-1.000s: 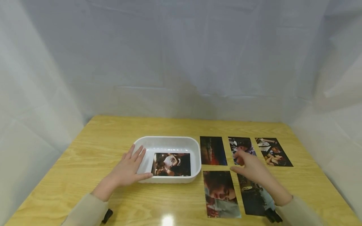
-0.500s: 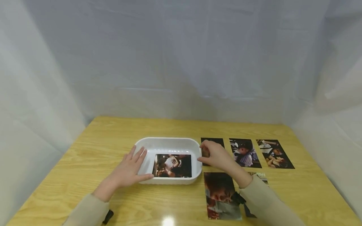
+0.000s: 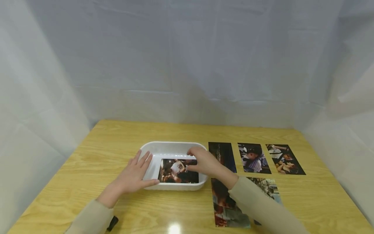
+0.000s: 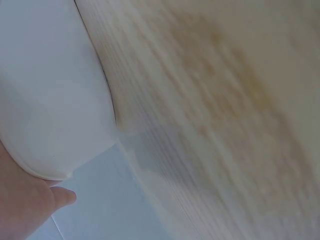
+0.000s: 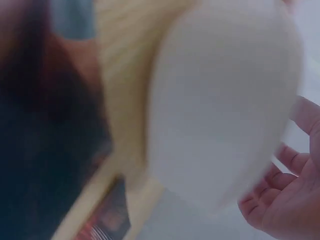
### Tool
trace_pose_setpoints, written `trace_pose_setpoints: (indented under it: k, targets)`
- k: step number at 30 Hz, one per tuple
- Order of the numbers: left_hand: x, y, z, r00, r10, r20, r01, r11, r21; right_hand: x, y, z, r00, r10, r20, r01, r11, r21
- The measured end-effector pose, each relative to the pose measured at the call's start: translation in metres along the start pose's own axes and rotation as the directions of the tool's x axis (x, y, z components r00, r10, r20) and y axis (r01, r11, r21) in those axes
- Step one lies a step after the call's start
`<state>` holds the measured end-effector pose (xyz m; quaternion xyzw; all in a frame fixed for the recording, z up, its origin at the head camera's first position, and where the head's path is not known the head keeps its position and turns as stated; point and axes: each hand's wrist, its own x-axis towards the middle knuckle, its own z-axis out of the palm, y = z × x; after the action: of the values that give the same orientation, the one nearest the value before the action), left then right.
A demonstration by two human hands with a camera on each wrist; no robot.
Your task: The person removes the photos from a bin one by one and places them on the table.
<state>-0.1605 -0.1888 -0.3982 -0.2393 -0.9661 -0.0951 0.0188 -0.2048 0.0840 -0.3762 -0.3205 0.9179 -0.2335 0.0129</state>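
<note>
A white rectangular tub point(image 3: 172, 187) stands on the wooden table, with a photo print point(image 3: 172, 170) lying picture-up inside it. My left hand point(image 3: 130, 177) rests on the tub's left end, fingers spread over the rim and thumb along the front edge. Over the tub's right end reaches my right hand point(image 3: 205, 162), its thumb and forefinger apart at the print's right side with nothing between them. In the right wrist view, the fingers of the right hand point(image 5: 285, 195) are loosely bent beside the tub's outer wall point(image 5: 220, 105). Only part of the left hand point(image 4: 25, 205) shows in the left wrist view.
Right of the tub lie several more prints: a dark one point(image 3: 223, 151), a middle one point(image 3: 254, 158) and a far right one point(image 3: 286, 159) behind, a face print point(image 3: 230, 216) and another print point(image 3: 270, 187) in front. My right sleeve point(image 3: 263, 204) partly covers the front two. White sheeting point(image 3: 187, 65) surrounds the table.
My right hand has moved left from above the prints, past the tub's right rim, to over the print inside. The left hand has stayed on the tub.
</note>
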Motion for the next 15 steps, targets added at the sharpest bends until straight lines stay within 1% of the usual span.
trace_pose_setpoints:
  k: [2,4,9,12,15]
  targets:
    - [0.000,-0.001,0.001,1.000,-0.002,0.001,0.002,1.000,0.001,0.004,-0.001,0.009,1.000,-0.010,0.016,0.011,0.998,-0.060]
    - [0.000,-0.001,0.001,1.000,-0.002,0.001,0.002,1.000,0.002,0.008,-0.002,0.017,0.999,-0.003,0.038,0.008,0.993,-0.122]
    - [0.000,-0.002,0.001,1.000,0.001,-0.001,-0.001,1.000,0.005,0.017,-0.005,0.029,0.994,0.006,0.111,0.024,0.964,-0.265]
    - [0.000,-0.002,0.001,1.000,0.001,-0.001,0.000,1.000,0.005,0.020,-0.005,0.035,0.987,0.016,0.160,0.038,0.945,-0.324]
    - [0.000,-0.002,0.001,1.000,0.003,-0.004,-0.003,1.000,0.004,0.023,-0.004,0.040,0.978,0.032,0.204,0.044,0.931,-0.361]
